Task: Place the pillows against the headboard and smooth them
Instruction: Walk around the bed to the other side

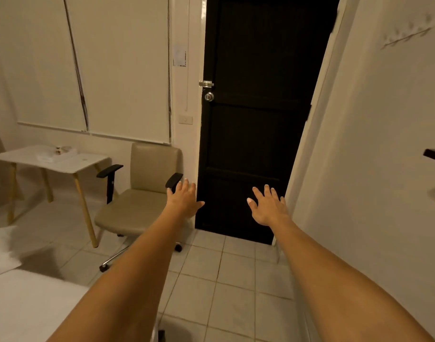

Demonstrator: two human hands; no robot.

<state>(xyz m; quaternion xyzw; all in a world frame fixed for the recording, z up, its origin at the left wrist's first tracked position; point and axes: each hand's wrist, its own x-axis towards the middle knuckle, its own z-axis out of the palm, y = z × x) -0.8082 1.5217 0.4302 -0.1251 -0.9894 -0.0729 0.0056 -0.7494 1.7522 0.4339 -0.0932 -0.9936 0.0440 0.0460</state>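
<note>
Both arms stretched straight out over the tiled floor (236, 287), palms down. Left hand (184, 201) spread flat with fingers apart, holding nothing, hovering in front of the beige office chair (147, 193) near its black armrest. Right hand (268, 206) also splayed wide and empty, floating in front of the dark door (256, 119). Neither touching anything.

Pillow situation: only a white, blurry pillow-looking shape (2, 248) poking in at the far left edge, resting at the edge of the white bed (31, 304) (can't tell for sure it's a pillow, too soft and cropped). Bed corner filling the bottom left, well apart from both hands. No headboard in view.

Elsewhere: small white table (51, 159) with wooden legs against the left wall beside the chair, a few small unclear items on top. Silver knob (208, 96) and latch on the door's left edge, light switch (185, 119) just beside the frame.
</note>
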